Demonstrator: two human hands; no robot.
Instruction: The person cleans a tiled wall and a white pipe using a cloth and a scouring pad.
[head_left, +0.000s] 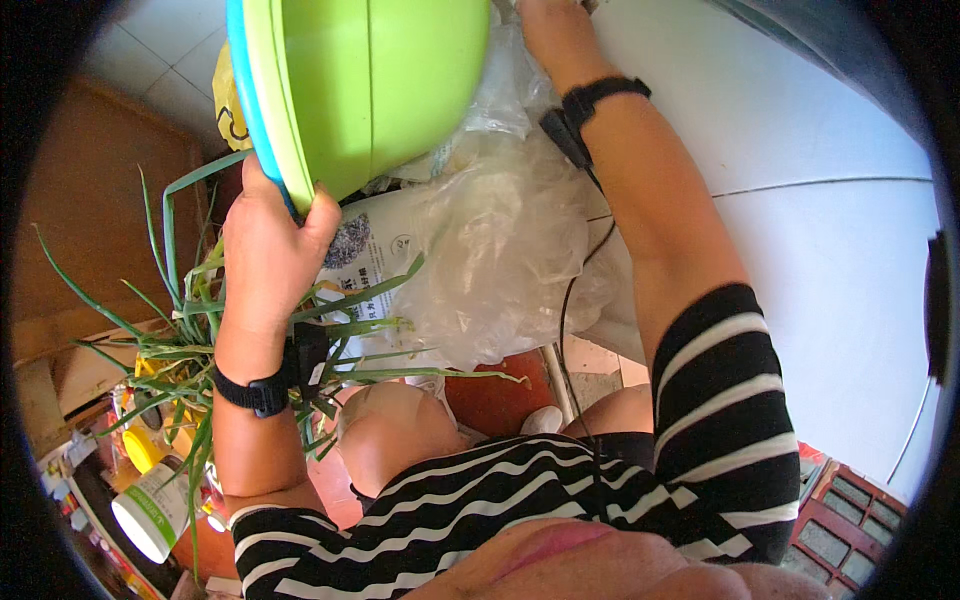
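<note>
My left hand (281, 217) grips the rim of a green plastic basin (382, 82), tilted on its side, with a blue rim or second basin against its left edge. At the top of the picture my right hand (559, 30) reaches past the basin; its fingers are partly cut off at the picture's edge. It is beside crumpled clear plastic bags (495, 240), and whether it holds anything cannot be told. A printed white bag (367, 277) lies under the plastic. Green onions (195, 322) spread behind and around my left wrist.
A white cabinet-like surface (817, 225) stands on the right. On the left are a brown wooden panel (97, 202), a yellow bag (229, 97) and a white-and-green tub (154, 510) among small items. A black cable (564, 322) hangs from my right wrist.
</note>
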